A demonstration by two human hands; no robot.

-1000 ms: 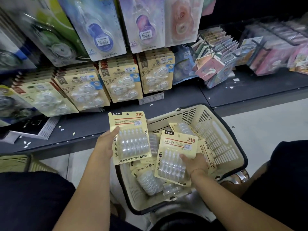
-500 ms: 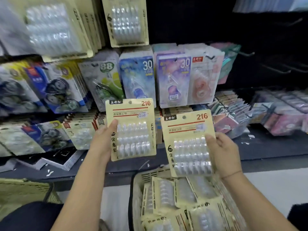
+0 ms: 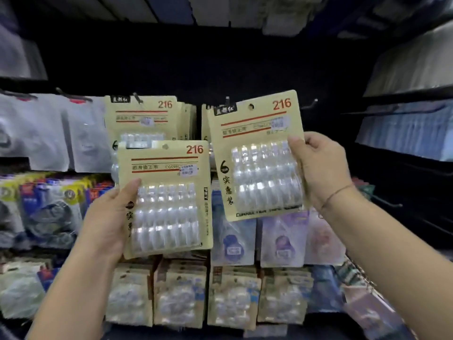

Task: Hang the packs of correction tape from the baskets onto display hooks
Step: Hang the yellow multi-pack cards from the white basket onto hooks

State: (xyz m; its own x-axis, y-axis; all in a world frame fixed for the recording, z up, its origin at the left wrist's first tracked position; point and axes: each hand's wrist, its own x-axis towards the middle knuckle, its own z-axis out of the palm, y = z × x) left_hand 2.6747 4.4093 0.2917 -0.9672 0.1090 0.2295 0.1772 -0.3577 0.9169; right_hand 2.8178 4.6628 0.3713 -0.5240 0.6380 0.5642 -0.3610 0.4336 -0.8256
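Left grip [image 3: 107, 217] clamps the left pack [image 3: 166, 200] of six-roll correction tape by its left edge, thumb on front. Right grip [image 3: 318, 168] clamps the right pack [image 3: 257, 155] by its right edge. Both packs have risen from basket height to the hook row, and the basket has left view. Matching hung packs [image 3: 144, 119] are behind them. The right pack's hang hole [image 3: 250, 106] is near a hook tip [image 3: 227, 97] but not threaded. Hanging is probably next.

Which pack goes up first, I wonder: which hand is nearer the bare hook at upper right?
Right. The right hand holds its pack just below the bare hook; the left hand is lower and far to the hook's left.
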